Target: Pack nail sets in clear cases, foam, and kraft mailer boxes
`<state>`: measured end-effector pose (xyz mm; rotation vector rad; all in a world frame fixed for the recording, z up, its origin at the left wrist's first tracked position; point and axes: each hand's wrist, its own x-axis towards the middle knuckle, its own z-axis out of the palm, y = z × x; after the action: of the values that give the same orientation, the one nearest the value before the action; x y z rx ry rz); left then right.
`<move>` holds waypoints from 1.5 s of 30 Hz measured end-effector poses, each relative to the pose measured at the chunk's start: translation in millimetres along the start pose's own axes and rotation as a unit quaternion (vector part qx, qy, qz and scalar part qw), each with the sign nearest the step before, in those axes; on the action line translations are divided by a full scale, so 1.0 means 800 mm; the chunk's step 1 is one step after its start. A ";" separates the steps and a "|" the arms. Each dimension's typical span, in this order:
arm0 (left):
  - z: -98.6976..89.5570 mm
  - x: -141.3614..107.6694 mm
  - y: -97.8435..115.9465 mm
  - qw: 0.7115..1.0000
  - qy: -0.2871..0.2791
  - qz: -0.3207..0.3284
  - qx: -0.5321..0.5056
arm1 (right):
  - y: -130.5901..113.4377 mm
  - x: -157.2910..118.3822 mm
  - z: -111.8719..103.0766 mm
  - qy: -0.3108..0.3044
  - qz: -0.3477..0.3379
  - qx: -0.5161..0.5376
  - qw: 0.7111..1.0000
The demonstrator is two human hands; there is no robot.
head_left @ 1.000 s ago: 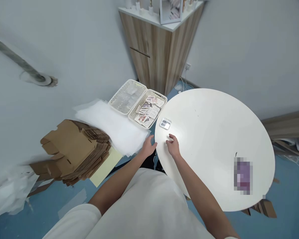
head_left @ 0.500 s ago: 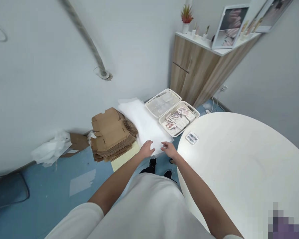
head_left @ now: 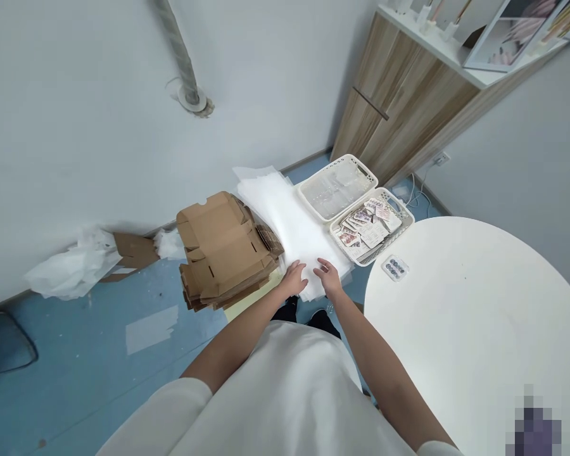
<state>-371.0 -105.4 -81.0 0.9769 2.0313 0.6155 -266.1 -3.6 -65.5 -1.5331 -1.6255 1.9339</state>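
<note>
stacked boxes (head_left: 228, 253) lie left of the sheets (head_left: 289, 215); right of these, the left basket (head_left: 310, 206) and right basket (head_left: 344, 246), cards (head_left: 373, 231) in the latter; cabinet (head_left: 403, 95) behind; a case (head_left: 395, 268) on the bench (head_left: 479, 316), rightmost.

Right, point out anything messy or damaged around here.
Crumpled white packaging material looks out of place, slumped in a loose heap on the blue floor against the wall. The wall also looks chipped beside the pipe.

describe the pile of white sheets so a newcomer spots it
Left of the round table are two baskets, then a cardboard stack. Between them lie the white sheets, a long pile. They're white unlike the cardboard, rimless unlike the baskets.
</note>
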 end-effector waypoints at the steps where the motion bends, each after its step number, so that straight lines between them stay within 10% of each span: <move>1: -0.001 0.000 0.001 1.000 -0.001 0.003 -0.001 | -0.001 0.000 0.000 0.021 -0.009 -0.021 1.000; 8: -0.004 -0.003 0.008 0.999 0.028 0.026 -0.036 | -0.014 0.000 -0.003 0.091 -0.090 -0.104 0.986; 19: -0.001 -0.005 0.011 0.988 0.109 0.082 -0.071 | -0.016 -0.004 -0.017 0.164 -0.089 0.052 0.981; 28: -0.004 -0.010 0.047 0.987 0.108 0.066 -0.103 | -0.026 -0.018 -0.015 0.061 -0.027 0.222 0.973; 45: -0.039 0.003 0.050 0.983 0.077 0.095 -0.135 | -0.029 -0.018 -0.012 0.028 -0.066 0.112 0.991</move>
<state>-380.4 -82.9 -36.8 0.9892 1.9347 1.0692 -262.7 1.2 -37.4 -1.3471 -1.3949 1.9100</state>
